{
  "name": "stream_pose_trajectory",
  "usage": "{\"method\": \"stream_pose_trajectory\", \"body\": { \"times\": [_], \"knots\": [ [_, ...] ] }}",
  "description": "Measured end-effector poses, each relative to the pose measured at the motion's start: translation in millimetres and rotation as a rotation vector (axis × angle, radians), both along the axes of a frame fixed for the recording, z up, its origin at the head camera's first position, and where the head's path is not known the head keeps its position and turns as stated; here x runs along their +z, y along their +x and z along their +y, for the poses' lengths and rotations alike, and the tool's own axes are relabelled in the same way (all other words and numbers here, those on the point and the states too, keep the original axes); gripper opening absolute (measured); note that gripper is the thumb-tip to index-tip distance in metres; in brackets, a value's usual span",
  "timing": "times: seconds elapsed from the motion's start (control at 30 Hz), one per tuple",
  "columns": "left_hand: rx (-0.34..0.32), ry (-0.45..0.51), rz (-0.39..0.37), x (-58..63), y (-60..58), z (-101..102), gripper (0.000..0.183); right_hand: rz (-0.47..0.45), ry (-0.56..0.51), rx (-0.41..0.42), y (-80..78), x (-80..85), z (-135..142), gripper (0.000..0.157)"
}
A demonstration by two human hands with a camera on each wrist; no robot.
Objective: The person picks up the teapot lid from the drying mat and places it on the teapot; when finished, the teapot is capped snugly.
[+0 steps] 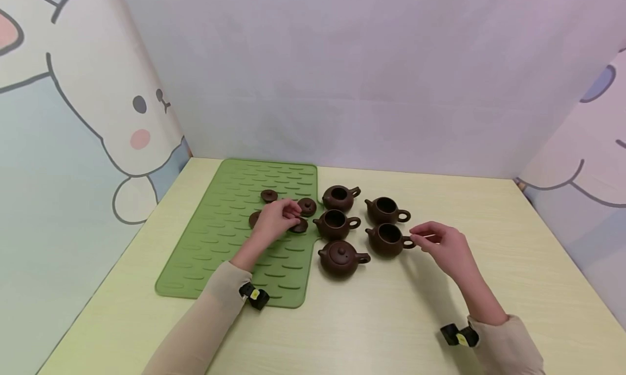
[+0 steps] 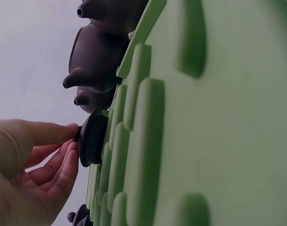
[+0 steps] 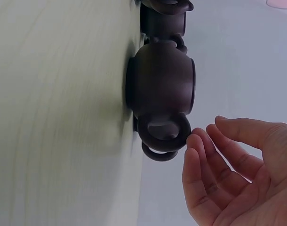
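Bare left hand [image 1: 277, 218] partly hides a dark-brown round lid [image 1: 253, 219] to its left. Beige fabric left sleeve [image 1: 202, 318] cut off at near edge. Left wrist view: green ridged mat [image 2: 233, 122] blurred nearest camera.

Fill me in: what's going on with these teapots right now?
A person's left hand pinches a lid over the green mat, where three other lids lie. Their right hand is at the handle of a lidless teapot; whether it touches is hard to tell. Four teapots stand open; the fifth has its lid on.
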State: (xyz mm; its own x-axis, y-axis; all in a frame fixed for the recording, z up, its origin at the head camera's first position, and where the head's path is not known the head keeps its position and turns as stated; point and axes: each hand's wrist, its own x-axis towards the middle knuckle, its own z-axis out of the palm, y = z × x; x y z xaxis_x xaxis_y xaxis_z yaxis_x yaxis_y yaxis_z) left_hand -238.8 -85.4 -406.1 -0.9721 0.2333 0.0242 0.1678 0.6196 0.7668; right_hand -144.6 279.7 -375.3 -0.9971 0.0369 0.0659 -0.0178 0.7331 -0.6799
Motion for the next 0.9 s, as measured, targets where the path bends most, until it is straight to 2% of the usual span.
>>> {"method": "stream_pose_trajectory", "body": {
  "times": [0.2, 0.6, 0.73, 0.9],
  "knots": [
    [0.014, -0.028, 0.005, 1.7, 0.4, 0.9, 0.018, 0.009, 0.013, -0.005, -3.7, -4.6, 3.9, 0.023],
    [0.046, -0.097, 0.05, 7.7, 0.7, 1.6, 0.016, -0.071, -0.032, 0.002, -9.7, -10.9, 9.2, 0.026],
    [0.06, -0.096, 0.069, 13.2, -0.3, 0.4, 0.016, -0.064, -0.032, 0.021, -11.1, -11.8, 9.7, 0.025],
    [0.061, -0.048, 0.07, 20.9, 0.8, -0.2, 0.019, -0.03, -0.013, 0.054, -11.8, -14.4, 9.3, 0.02]
  ]
}}
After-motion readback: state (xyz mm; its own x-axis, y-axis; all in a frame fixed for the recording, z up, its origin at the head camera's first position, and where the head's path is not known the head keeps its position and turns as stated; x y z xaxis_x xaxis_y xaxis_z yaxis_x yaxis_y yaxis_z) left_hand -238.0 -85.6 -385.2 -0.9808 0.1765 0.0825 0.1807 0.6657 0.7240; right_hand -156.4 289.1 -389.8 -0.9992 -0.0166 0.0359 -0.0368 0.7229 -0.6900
